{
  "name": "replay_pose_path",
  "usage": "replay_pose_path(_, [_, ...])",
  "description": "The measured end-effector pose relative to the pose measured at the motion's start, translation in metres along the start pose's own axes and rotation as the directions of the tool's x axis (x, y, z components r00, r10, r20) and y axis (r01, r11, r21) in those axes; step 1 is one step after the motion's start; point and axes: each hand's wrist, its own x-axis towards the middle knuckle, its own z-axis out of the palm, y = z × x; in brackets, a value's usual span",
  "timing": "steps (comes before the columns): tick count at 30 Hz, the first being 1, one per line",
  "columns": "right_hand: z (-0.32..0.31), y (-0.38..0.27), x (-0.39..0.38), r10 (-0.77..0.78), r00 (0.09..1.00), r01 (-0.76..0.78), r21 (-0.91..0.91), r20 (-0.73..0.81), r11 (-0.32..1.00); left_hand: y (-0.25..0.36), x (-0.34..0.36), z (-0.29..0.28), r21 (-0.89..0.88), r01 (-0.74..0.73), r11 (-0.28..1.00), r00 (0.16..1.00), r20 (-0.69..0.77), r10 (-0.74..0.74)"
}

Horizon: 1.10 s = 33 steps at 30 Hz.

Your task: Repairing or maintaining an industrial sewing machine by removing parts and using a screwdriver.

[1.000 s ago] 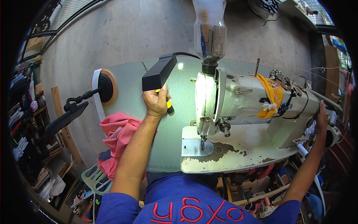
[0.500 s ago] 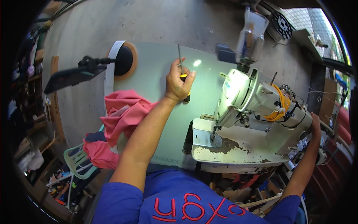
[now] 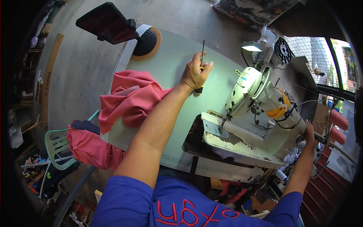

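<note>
My left hand (image 3: 194, 74) is closed around a screwdriver (image 3: 199, 89) over the pale green table. Its black-and-yellow handle shows below the fist and its thin shaft points up and away. Over on the right stands a worn cream sewing machine (image 3: 278, 142). The near edge of its bed is raised, with a dark gap beneath it. My right hand (image 3: 310, 133) is wrapped against the machine's right end, by the handwheel; its fingertips are hidden. Pink fabric (image 3: 132, 100) lies bunched on the table beside my left forearm.
A dark flat panel on an arm (image 3: 107, 23) juts over the table's far left, near a black round pad (image 3: 145, 42). More pink cloth (image 3: 89, 147) hangs over a green plastic chair (image 3: 56, 149). A lit lamp (image 3: 252, 46) stands behind the machine, and reddish thread cones (image 3: 338, 119) are at right.
The view has turned and shifted. The sewing machine's near edge has risen, baring the dark gap below. My left hand still holds the screwdriver; my right hand stays at the machine's right end.
</note>
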Motion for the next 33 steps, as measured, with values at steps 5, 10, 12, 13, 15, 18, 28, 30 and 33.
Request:
replay_pose_path(5, [-0.011, 0.002, -0.021, 0.371, 0.923, -0.308, 0.375, -0.107, 0.874, 0.007, 0.003, 0.009, -0.141, 0.272, 0.952, 0.96, 0.11, -0.258])
replay_pose_path(10, [0.0, -0.033, -0.062, 0.357, 0.88, -0.282, 0.261, -0.312, 0.923, 0.005, 0.013, 0.0, 0.113, 0.362, 0.925, 0.921, 0.11, -0.374])
replay_pose_path(12, [0.008, -0.074, -0.108, 0.324, 0.885, -0.257, 0.23, -0.333, 0.939, 0.025, 0.01, -0.014, 0.144, 0.405, 0.903, 0.903, 0.094, -0.42])
replay_pose_path(13, [0.003, -0.079, -0.134, 0.297, 0.876, -0.241, 0.188, -0.38, 0.952, 0.035, 0.009, -0.015, 0.147, 0.436, 0.888, 0.888, 0.091, -0.451])
replay_pose_path(15, [0.008, -0.058, -0.183, 0.185, 0.845, -0.113, 0.172, -0.501, 0.979, 0.051, 0.002, -0.012, 0.04, 0.452, 0.891, 0.884, 0.113, -0.454])
replay_pose_path(18, [0.032, -0.1, -0.244, 0.294, 0.851, -0.258, 0.142, -0.435, 0.956, 0.07, -0.034, -0.045, -0.128, 0.505, 0.853, 0.862, 0.11, -0.494])
replay_pose_path(28, [0.148, -0.24, -0.405, 0.167, 0.874, -0.045, 0.265, -0.457, 0.963, 0.088, -0.2, -0.11, -0.404, 0.701, 0.588, 0.71, 0.313, -0.631])
replay_pose_path(30, [0.164, -0.299, -0.42, 0.115, 0.942, -0.036, 0.247, -0.314, 0.968, 0.081, -0.223, -0.124, -0.428, 0.723, 0.542, 0.685, 0.339, -0.646])
replay_pose_path(33, [0.192, -0.354, -0.428, -0.135, 0.967, 0.179, 0.195, -0.218, 0.964, 0.071, -0.239, -0.134, -0.434, 0.717, 0.546, 0.694, 0.362, -0.623])
